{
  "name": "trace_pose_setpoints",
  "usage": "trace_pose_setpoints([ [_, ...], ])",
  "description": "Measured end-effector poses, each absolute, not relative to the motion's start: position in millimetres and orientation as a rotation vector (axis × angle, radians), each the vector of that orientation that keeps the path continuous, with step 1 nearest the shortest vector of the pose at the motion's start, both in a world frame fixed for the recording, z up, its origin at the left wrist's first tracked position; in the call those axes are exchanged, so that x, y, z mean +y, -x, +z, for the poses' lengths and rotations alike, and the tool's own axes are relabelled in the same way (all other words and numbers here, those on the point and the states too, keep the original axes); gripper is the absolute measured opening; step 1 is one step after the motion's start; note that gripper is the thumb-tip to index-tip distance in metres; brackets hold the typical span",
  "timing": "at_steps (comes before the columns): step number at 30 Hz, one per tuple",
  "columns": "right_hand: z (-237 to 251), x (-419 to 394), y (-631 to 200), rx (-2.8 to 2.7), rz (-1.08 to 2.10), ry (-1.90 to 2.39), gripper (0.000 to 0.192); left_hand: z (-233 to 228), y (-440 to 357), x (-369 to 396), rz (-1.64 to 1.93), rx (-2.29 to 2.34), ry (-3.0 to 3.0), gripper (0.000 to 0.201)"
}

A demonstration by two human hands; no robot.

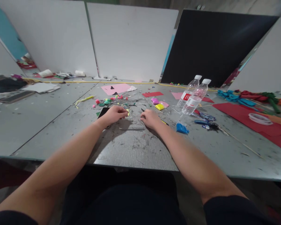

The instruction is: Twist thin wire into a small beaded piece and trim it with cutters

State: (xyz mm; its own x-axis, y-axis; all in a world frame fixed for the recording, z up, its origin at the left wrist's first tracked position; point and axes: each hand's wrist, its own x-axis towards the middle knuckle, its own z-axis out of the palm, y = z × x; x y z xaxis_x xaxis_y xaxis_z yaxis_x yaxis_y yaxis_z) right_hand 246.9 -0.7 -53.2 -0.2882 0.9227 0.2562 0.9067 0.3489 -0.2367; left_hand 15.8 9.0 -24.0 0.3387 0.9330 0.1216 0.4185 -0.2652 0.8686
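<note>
My left hand rests on the grey table, fingers closed around a small yellow-green piece at the fingertips. My right hand lies a little to the right, fingers curled on the table beside a thin dark tool; whether it holds anything I cannot tell. A black card lies under my left wrist. Small coloured clay bits and clear wrapping sit just beyond both hands.
Two plastic water bottles lie tilted to the right. Pink, yellow and blue clay packets, pink paper, red sheets, a tape roll and scissors lie around. White and black boards stand behind.
</note>
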Motion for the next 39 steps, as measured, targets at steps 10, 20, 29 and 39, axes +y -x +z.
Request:
trace_pose_setpoints([
  [10, -54, 3, -240, -2.306, -0.037, 1.587, 0.019, -20, -16, 5, 0.643, 1.176, -2.215, 0.019],
  [20, -54, -3, -227, -1.959, 0.122, 1.180, 0.014, -22, -16, 3, 0.665, 1.245, -2.157, 0.016],
  [29, -52, -17, -217, -1.939, 0.265, 0.911, 0.017, -21, -17, 1, 0.840, 0.969, -1.912, 0.027],
  [39, -53, -13, -222, -1.802, 0.336, 1.050, 0.025, -20, -17, 4, 1.220, 0.978, -1.559, 0.025],
])
